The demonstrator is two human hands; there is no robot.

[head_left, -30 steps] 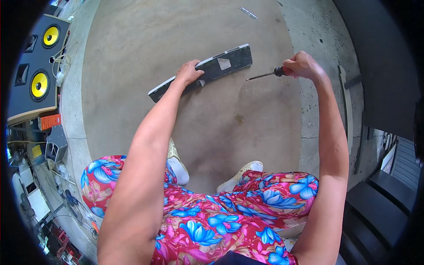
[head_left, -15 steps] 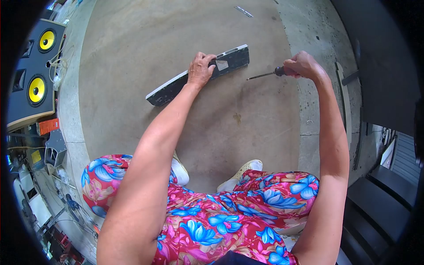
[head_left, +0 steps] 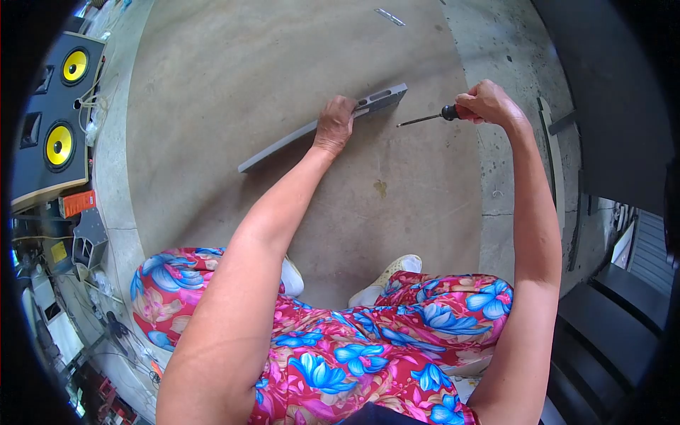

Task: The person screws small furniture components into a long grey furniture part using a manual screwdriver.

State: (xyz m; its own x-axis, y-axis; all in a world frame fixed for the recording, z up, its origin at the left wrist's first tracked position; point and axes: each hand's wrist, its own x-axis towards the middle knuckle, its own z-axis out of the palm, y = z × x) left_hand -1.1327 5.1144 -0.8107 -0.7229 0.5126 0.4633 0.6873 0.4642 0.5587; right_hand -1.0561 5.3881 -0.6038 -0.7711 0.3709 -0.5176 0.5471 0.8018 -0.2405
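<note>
left hand is tipping the long panel onto its edge on the floor.
its dark face, flat a moment ago, is now turning away, grey side showing, the hand clamped over it. right hand is staying closed around the screwdriver, tip hovering just beside the panel's end.

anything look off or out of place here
The long grey panel is tipped up on its edge under the left hand, not flat on the concrete floor. A small loose strip lies alone farther off, and a dark stain marks the floor. The screwdriver in the right hand looks fine.
</note>
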